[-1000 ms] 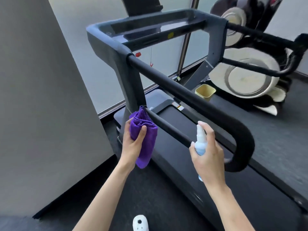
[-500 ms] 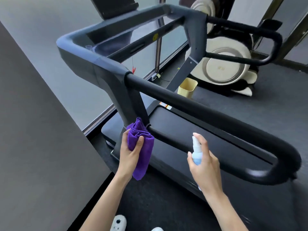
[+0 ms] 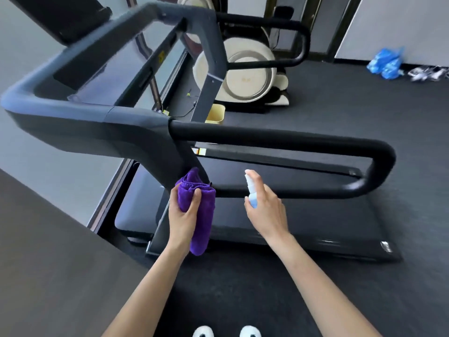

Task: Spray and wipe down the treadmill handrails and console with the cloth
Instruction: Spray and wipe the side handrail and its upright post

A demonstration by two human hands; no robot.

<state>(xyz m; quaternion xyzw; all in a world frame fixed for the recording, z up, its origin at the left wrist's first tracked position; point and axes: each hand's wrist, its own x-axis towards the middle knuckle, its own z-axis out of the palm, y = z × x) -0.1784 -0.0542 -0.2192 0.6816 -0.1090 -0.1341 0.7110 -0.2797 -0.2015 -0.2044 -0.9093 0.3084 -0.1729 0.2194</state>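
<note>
Treadmill seen from the side, belt deck running left to right across the view. Near handrail: black padded loop, upper bar leaving the grey console frame and curving back at the right end into a lower bar.

Left hand: gripping a folded purple cloth, thumb across its front. Top of cloth pressed against the grey upright just where the lower bar of the handrail joins it; loose end hangs down past the wrist.

Right hand: fingers curled around a small spray bottle, white nozzle above, pale blue body. Index finger rests on top of the nozzle. Bottle sits in front of the lower handrail bar, just right of the cloth, not touching it. Nozzle direction: cannot tell exactly.

Surroundings: dark floor; white shoe tips at bottom edge; yellow bin beyond the treadmill; cream elliptical machine behind it; blue bags on the floor far right.
</note>
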